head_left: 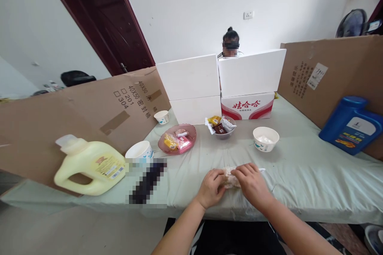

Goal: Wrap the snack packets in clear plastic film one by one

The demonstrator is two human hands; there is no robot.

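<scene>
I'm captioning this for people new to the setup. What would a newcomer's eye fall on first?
Probably the big yellow jug at the left of the table and the blue bottle at its right. Next come the left hand and right hand, holding a small pale item near the front edge. Beyond them, white boxes form a wall across the far side.

Pale packet [230,182] (in both grips [213,185] [251,181])

From where I stood it looked like a home, with its dark red door [103,20], white wall [185,12], a socket [248,15], a fan [351,23] and a cloth-covered table [299,175].
</scene>
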